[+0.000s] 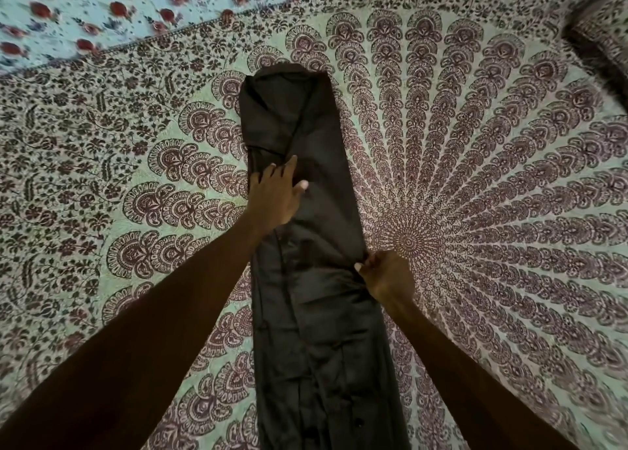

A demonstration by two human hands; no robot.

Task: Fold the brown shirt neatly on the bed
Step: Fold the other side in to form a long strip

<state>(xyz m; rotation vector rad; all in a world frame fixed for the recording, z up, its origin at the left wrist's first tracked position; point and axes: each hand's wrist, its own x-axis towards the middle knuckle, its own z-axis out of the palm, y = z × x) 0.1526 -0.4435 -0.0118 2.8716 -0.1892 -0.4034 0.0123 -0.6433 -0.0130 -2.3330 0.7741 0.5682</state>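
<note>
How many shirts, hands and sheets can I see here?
Shirts: 1, the shirt
Hands: 2, left hand and right hand
Sheets: 2, mandala sheet and rose sheet
Total: 5

There are no words, numbers or labels to read here. The bed cover has only flower and feather shapes printed on it. The brown shirt in the middle of the frame is plain dark cloth.
</note>
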